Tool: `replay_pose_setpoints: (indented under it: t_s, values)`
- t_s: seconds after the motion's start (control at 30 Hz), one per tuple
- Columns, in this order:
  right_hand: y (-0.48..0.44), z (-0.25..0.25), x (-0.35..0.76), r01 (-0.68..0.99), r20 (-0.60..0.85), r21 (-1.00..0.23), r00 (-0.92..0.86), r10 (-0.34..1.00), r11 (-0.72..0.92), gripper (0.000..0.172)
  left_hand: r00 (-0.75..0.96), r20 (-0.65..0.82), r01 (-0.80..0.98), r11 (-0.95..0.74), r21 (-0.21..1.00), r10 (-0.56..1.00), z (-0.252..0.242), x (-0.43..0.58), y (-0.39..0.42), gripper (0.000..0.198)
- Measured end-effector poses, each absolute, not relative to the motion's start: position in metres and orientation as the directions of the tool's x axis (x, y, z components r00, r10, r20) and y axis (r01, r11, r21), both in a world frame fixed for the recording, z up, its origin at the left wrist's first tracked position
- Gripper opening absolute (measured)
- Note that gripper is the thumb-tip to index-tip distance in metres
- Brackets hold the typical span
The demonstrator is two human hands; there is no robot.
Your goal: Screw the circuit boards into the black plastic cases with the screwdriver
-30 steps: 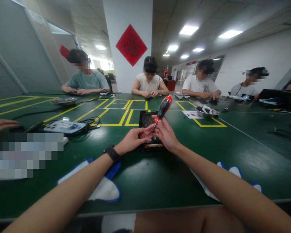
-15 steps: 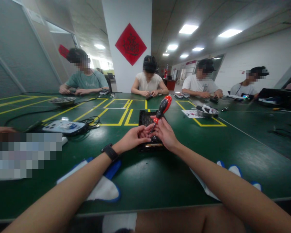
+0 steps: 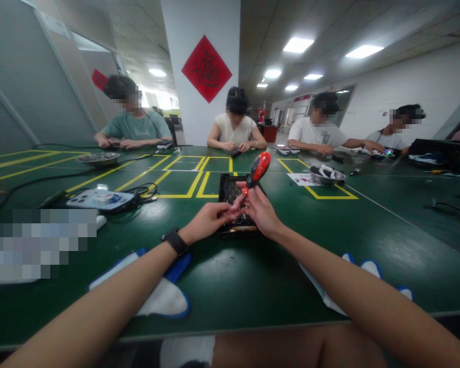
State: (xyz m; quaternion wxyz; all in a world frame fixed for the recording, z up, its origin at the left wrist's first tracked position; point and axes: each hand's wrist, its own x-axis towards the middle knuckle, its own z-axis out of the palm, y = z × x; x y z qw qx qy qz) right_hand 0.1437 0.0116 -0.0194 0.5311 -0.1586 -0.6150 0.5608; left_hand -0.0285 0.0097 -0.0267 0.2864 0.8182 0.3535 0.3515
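Note:
A red and black screwdriver (image 3: pixel 259 167) leans with its handle up and to the right, held near the handle's lower end by my right hand (image 3: pixel 263 210). My left hand (image 3: pixel 213 219), with a black watch at the wrist, is closed in a pinch against the right fingertips, by the screwdriver's lower end. Whatever is between those left fingers is hidden. Beneath both hands lies an open black case (image 3: pixel 230 188) with parts inside, partly covered by the fingers. The screwdriver's tip cannot be made out.
White and blue gloves (image 3: pixel 164 301) lie under my forearms, one on each side. To the left are a phone (image 3: pixel 103 199) and cables. Metal bowls (image 3: pixel 98 159) stand farther back, left and right. Several people sit across the green table (image 3: pixel 230 286).
My left fingers have shifted slightly, and the screwdriver's shaft is now less visible. Across the table, a person at the right has stretched an arm sideways. A hand at the far left has drawn back.

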Motion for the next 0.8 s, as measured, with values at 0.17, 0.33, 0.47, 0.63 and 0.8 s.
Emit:
replay_pose_setpoints:
  t_s: [0.17,0.33,0.47,0.63,0.8]
  values:
    - [0.0119,-0.0191,0.1435,-0.413,0.482,-0.849,-0.348,0.804,0.329,0.036,0.462,0.375,0.353,-0.555,0.753,0.803,-0.0286,-0.0244,0.0098,0.032]
    - [0.0112,-0.0192,0.1425,-0.399,0.463,-0.862,-0.372,0.805,0.312,0.039,0.457,0.369,0.342,-0.542,0.768,0.81,-0.0295,-0.0237,0.011,0.026]
    - [0.0126,-0.0206,0.1428,-0.399,0.448,-0.868,-0.375,0.812,0.295,0.04,0.501,0.367,0.302,-0.556,0.774,0.784,-0.0294,-0.0259,0.0117,0.024]
    - [0.0145,-0.022,0.1434,-0.412,0.46,-0.859,-0.362,0.811,0.304,0.036,0.515,0.353,0.291,-0.547,0.785,0.781,-0.0278,-0.0257,0.0112,0.028]
    - [0.0131,-0.0208,0.1428,-0.432,0.47,-0.849,-0.351,0.81,0.305,0.034,0.432,0.382,0.352,-0.542,0.763,0.817,-0.0291,-0.0235,0.0114,0.03]
